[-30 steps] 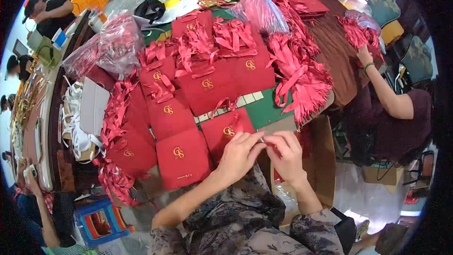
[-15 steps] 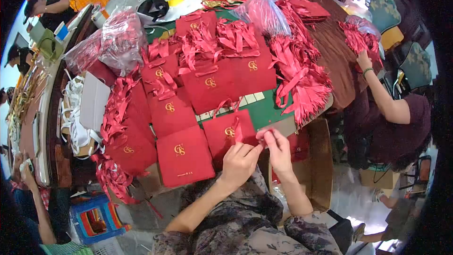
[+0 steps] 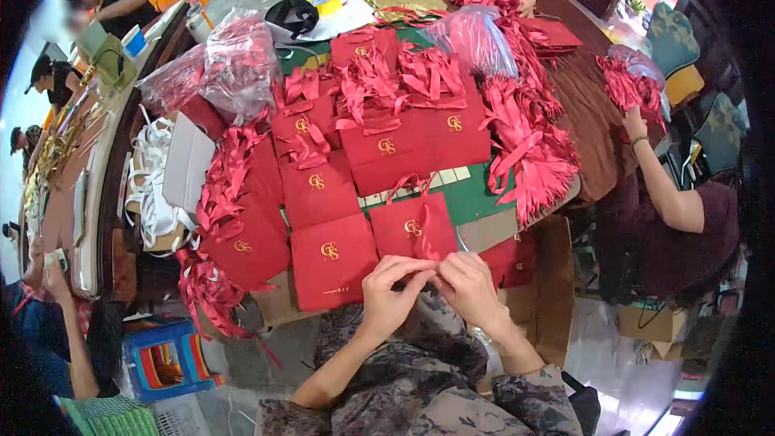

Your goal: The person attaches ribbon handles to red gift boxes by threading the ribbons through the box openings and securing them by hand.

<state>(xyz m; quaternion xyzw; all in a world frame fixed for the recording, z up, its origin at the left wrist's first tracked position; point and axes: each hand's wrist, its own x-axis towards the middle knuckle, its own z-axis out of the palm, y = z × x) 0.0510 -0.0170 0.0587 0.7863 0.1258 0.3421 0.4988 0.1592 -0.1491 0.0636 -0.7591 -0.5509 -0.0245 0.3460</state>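
Note:
Both of my hands are pinched together at the table's front edge, just below a red bag (image 3: 410,226) with a gold logo and ribbon handles. My left hand (image 3: 393,291) is closed, thumb against forefinger, on something I cannot make out. Its fingertips meet those of my right hand (image 3: 470,289), also closed around something too small to tell. A pink ribbon hangs down the bag's front to just above my fingers. Left of them lies a flat red bag (image 3: 331,262), and behind are overlapping red bags (image 3: 387,147) with ribbons heaped on top.
A pile of red ribbons (image 3: 529,161) lies at the right of the table. An open cardboard box (image 3: 553,299) stands below the right front edge. Plastic-wrapped bags (image 3: 240,64) sit at the back left. A co-worker's arm (image 3: 666,178) is at the right; other people are farther off.
My hands have come side by side with fingertips together, after my right hand was raised higher. The view has shifted, so the table sits farther right. A co-worker's hands at the back reach onto the ribbons.

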